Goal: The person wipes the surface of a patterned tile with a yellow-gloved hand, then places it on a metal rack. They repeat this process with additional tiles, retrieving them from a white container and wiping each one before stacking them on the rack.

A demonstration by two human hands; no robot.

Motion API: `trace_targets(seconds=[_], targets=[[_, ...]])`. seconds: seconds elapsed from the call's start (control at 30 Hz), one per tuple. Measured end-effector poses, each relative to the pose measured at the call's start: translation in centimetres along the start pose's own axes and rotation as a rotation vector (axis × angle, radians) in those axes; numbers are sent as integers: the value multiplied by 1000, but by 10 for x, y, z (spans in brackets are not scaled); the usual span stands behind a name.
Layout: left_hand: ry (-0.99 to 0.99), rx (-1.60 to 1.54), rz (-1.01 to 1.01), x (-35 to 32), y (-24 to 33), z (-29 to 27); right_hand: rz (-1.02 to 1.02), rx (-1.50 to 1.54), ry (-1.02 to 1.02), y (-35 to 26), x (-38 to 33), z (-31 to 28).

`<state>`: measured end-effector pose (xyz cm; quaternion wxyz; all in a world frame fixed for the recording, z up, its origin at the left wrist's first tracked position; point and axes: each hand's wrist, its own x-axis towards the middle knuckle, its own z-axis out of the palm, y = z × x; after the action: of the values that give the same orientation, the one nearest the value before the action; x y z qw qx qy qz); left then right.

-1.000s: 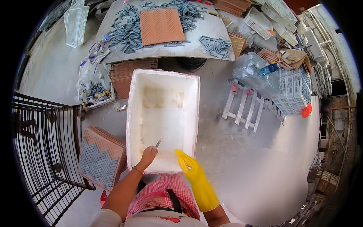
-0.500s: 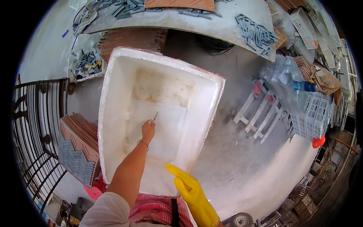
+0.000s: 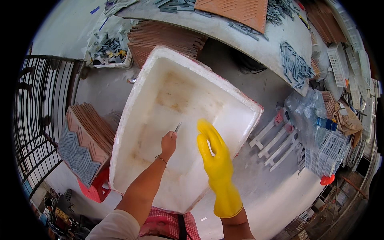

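Note:
A large white foam box with brown stains on its inner surface stands before me, turned at a slant. Over its inside, my bare left hand is closed around a slim metal tool; only its narrow tip shows, so its exact kind is unclear. My right hand wears a long yellow rubber glove. Its fingers are stretched out with the thumb apart, and nothing is in it. This hand is raised over the box's right side, to the right of the tool.
A worktable behind the box bears grey strips and a brown patterned board. Stacked boards rest on a red stool at left, near a metal railing. A white slatted rack and plastic crates stand at right.
My gloved right hand has moved up from the box's near edge to over its inside. The left hand still grips the metal tool. The view has turned, so the box appears farther right and more slanted.

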<state>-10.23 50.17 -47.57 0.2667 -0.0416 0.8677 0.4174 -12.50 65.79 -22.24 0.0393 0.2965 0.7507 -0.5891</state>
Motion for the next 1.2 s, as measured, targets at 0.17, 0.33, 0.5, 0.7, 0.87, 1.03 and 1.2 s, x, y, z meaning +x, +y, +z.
trace_targets(seconds=[0.17, 0.33, 0.5, 0.7, 0.87, 1.03, 1.2], targets=[[5, 38, -36, 12, -13, 5, 13, 57, 26, -6, 9, 11], [-26, -116, 9, 4, -12, -6, 41, 85, 59, 3, 26, 20], [-79, -206, -44, -23, -2, -19, 43, -160, -3, 49, 62, 33], [-129, -268, -82, -63, 6, -23, 65, -1025, -901, 103, 105, 71], [-338, -100, -35, -108, 7, -36, -495, -1097, -793, 196, 69, 85], [-641, -55, 86, -168, 26, -86, -212, -1237, -857, 170, -2, 93], [-750, -62, 177, -226, 29, -152, -113, -1208, -835, 129, -42, 72]])
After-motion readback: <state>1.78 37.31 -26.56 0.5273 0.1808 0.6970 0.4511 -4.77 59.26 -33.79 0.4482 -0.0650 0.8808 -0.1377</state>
